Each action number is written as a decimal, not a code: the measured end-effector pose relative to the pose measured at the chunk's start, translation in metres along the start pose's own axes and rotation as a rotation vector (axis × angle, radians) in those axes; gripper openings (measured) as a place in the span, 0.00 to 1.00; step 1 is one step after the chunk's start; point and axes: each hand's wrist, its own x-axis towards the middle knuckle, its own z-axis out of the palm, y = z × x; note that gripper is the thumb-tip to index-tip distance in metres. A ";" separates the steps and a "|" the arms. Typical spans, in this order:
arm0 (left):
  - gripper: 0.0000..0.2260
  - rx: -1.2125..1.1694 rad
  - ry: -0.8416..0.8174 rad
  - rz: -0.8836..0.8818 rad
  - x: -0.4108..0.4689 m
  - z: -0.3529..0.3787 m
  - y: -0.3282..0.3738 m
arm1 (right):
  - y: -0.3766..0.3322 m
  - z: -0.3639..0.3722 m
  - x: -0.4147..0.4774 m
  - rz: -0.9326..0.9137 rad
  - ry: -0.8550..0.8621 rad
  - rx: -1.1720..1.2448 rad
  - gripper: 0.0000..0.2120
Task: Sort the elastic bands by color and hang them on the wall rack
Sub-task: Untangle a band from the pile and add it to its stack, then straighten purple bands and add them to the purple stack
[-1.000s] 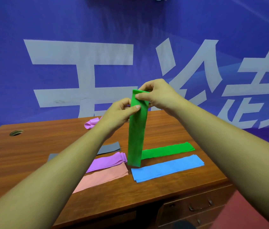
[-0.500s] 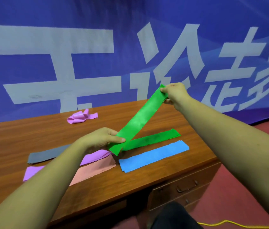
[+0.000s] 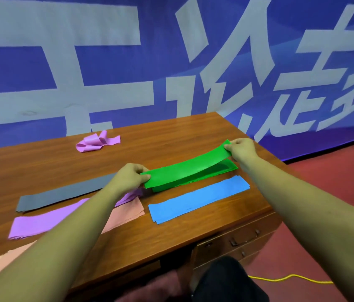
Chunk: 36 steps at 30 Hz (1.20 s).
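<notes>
While the left hand [image 3: 128, 179] and right hand [image 3: 240, 149] pinch both ends of the green band [image 3: 184, 170], it hangs just over the green pile [image 3: 230, 168]. Lower it flat, edges aligned, then release.

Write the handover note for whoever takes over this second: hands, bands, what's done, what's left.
Left hand pinches one end of the green band; right hand pinches the other, holding it just above the green pile.
Flat on the desk: grey pile, purple pile, pink pile, blue pile. A crumpled purple band lies loose at the back.
Done: most bands sorted.
Left: lay down the green, sort the crumpled one, hang everything; no rack is in view.
</notes>
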 end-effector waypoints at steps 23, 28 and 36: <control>0.09 0.734 0.095 0.508 0.025 0.038 -0.012 | 0.062 0.018 0.021 -0.376 0.106 -0.725 0.12; 0.12 0.710 -0.103 0.447 0.032 0.038 -0.015 | 0.032 0.051 -0.013 -0.648 -0.350 -0.656 0.08; 0.03 0.491 0.152 0.395 0.045 -0.025 -0.027 | -0.018 0.117 -0.030 -0.706 -0.415 -0.774 0.12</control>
